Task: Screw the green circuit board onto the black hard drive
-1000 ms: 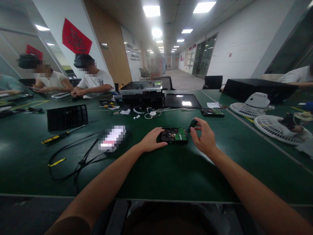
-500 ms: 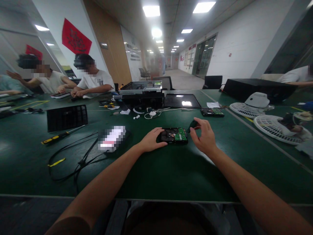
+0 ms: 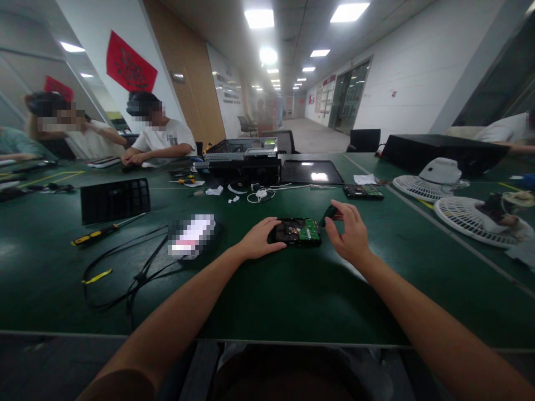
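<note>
A hard drive [image 3: 297, 233] lies flat on the green table, its black casing and green circuit board facing up. Wrapped around its left end, my left hand [image 3: 259, 239] holds it with the thumb at the near edge and the fingers at the far edge. At the drive's right end, my right hand [image 3: 349, 231] is closed on a short, dark-handled screwdriver [image 3: 329, 214]. The handle leans down toward the circuit board's right edge. Its tip is too small and dark to make out, so I cannot tell whether it touches the drive.
To the left are a phone-like device [image 3: 192, 236], black cables [image 3: 137, 275], a yellow-black screwdriver [image 3: 98, 234] and a dark panel [image 3: 115, 201]. Behind stand an opened computer case [image 3: 238, 161] and a second hard drive [image 3: 363, 191]. White fan parts [image 3: 468, 217] lie right. Co-workers [image 3: 161, 133] sit across.
Both my hands, the screwdriver and the hard drive stay almost exactly in place. At the far left, a co-worker's arm has risen toward the head.
</note>
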